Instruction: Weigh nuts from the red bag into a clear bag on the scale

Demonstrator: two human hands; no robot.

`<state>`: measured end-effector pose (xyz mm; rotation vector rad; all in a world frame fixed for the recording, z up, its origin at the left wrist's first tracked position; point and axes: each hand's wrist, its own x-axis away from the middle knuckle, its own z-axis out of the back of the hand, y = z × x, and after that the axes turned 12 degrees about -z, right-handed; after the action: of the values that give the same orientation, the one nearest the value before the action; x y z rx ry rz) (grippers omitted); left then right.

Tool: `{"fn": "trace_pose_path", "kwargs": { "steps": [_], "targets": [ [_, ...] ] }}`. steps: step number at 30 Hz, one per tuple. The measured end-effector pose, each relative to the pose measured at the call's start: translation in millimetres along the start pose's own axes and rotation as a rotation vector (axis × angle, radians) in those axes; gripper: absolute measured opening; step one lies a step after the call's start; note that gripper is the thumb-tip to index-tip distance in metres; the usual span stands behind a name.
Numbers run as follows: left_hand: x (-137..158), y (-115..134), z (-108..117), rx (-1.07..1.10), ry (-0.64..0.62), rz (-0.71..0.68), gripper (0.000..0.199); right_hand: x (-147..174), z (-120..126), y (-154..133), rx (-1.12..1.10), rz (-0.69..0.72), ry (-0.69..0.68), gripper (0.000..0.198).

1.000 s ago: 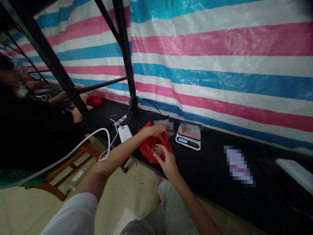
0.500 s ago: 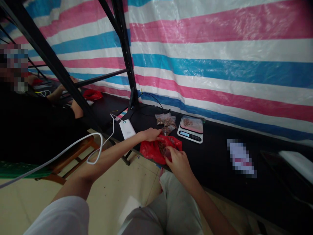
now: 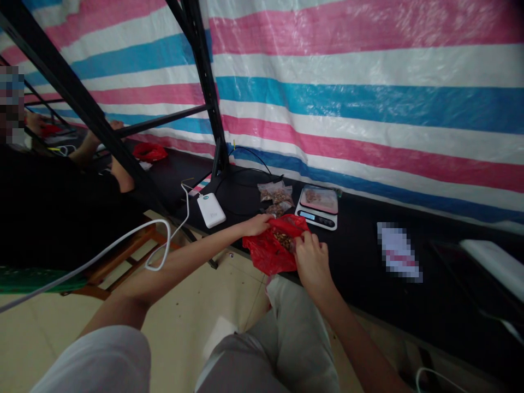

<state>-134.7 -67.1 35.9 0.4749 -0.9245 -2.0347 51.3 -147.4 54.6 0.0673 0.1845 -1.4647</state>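
**Two hands at one red bag**

One red plastic bag [image 3: 270,252] sits at the front edge of the black desk [image 3: 360,273], its mouth open on a heap of small brown pieces [image 3: 283,239]. The left hand [image 3: 257,224] pinches the bag's far rim, fingers closed on the plastic. The right hand [image 3: 311,258] grips the near rim, fingers curled tight on it.

Just behind the bag lie two small clear packets [image 3: 275,197] of the same brown stuff. Beside them stands one kitchen scale [image 3: 317,208], a filled packet on its pink plate. One white power bank [image 3: 210,210] rests near the desk's left corner, its cable [image 3: 164,240] trailing off the edge.
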Motion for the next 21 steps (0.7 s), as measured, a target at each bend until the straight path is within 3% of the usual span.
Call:
{"fn": "trace_pose_path", "kwargs": {
  "steps": [5, 9, 14, 21],
  "targets": [
    [-8, 9, -8, 0.141, 0.114, 0.108, 0.022, -4, -2, 1, 0.03, -0.048, -0.021, 0.025],
    [-17, 24, -9, 0.215, 0.175, 0.051, 0.02, -9, -9, 7, -0.074, -0.063, -0.032, 0.018],
    [-29, 37, -4, 0.194, 0.176, -0.002, 0.016, -15, -27, 19, -0.297, -0.1, -0.039, 0.026],
    [-38, 40, -8, 0.343, 0.157, 0.074, 0.016, -19, -43, 28, -0.45, -0.137, 0.004, 0.031]
  ]
}}
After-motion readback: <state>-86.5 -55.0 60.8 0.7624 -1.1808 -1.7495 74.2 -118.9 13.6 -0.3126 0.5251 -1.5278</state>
